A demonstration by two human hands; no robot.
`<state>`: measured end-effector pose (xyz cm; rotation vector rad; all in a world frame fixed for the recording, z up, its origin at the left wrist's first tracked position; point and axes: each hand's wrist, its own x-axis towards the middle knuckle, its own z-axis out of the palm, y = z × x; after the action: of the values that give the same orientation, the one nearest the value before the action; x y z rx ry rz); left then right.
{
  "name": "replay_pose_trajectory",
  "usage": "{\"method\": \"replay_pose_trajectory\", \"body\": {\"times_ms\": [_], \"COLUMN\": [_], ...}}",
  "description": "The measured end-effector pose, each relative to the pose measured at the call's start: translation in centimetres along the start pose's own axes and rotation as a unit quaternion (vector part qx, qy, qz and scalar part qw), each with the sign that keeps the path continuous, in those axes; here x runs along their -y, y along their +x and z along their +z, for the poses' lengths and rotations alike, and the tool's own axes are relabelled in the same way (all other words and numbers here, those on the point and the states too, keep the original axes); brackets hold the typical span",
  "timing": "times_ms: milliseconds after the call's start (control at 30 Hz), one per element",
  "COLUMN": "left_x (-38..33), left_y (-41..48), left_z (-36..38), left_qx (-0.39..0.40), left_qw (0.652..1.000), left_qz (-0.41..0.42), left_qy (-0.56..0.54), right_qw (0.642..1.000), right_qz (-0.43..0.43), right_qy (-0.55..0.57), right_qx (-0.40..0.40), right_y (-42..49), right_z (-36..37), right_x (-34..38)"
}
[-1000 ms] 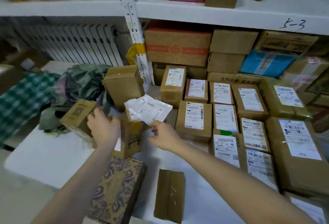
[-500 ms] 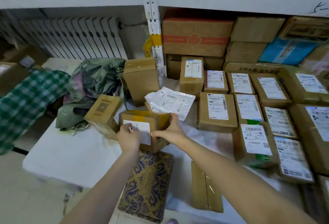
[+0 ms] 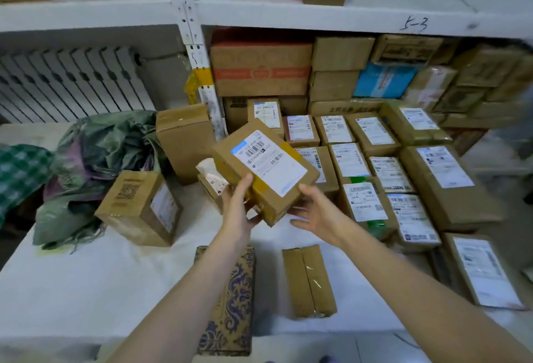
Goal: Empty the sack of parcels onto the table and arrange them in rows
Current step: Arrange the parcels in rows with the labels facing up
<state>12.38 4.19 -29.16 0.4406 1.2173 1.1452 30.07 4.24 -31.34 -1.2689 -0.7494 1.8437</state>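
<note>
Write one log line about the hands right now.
holding | left hand grips labelled box, tilted | right hand open at its corner | sack crumpled at left | rows at right

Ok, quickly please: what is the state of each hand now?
Left hand: grips the labelled box, thumb on top.
Right hand: open, fingers fairly straight, touching the same box.

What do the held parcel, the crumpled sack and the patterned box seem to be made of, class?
Held parcel: matte brown cardboard, with glossy yellowish tape and a white paper label. Sack: probably woven plastic, dull green; it crumples stiffly, threads fraying at its edge. Patterned box: likely printed card, purple scrolls on tan.
</note>
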Motion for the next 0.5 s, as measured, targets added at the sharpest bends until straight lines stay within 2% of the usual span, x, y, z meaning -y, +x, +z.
{"method": "replay_pose_trajectory", "body": {"times_ms": [67, 100, 167, 200, 267, 333, 367, 433, 500], "left_x": [0.5, 0.6, 0.8, 0.8, 1.1, 1.4, 1.6, 2.0, 2.3], "left_y": [0.2, 0.3, 0.3, 0.2, -0.1, -0.4, -0.6, -1.0, -1.5], "left_z": [0.2, -0.1, -0.9, -1.2, -1.5, -1.7, -1.7, -1.6, -1.5], "left_qx": [-0.013, -0.032, -0.081, -0.099, -0.116, -0.121, -0.123, -0.121, -0.117], "left_qw": [0.999, 0.998, 0.995, 0.993, 0.992, 0.991, 0.990, 0.990, 0.991], "left_qz": [0.004, 0.001, 0.003, 0.004, -0.001, -0.004, -0.005, -0.012, -0.021], "left_qy": [0.037, 0.050, 0.066, 0.066, 0.058, 0.059, 0.062, 0.066, 0.055], "right_qw": [0.990, 0.975, 0.915, 0.873, 0.792, 0.744, 0.731, 0.729, 0.764], "right_qz": [-0.003, -0.011, -0.013, 0.001, 0.039, 0.056, 0.059, 0.058, 0.054], "right_qy": [-0.132, -0.207, -0.374, -0.462, -0.596, -0.658, -0.673, -0.675, -0.635], "right_qx": [-0.043, -0.084, -0.149, -0.154, -0.124, -0.104, -0.098, -0.098, -0.106], "right_y": [-1.7, -2.2, -3.1, -3.6, -4.6, -5.0, -5.1, -5.3, -5.8], "right_z": [-1.0, -1.3, -1.5, -1.1, -0.3, 0.8, 1.2, 1.2, -0.1], "right_x": [-0.3, -0.8, -1.7, -2.4, -3.8, -5.2, -5.9, -7.0, -6.9]}}
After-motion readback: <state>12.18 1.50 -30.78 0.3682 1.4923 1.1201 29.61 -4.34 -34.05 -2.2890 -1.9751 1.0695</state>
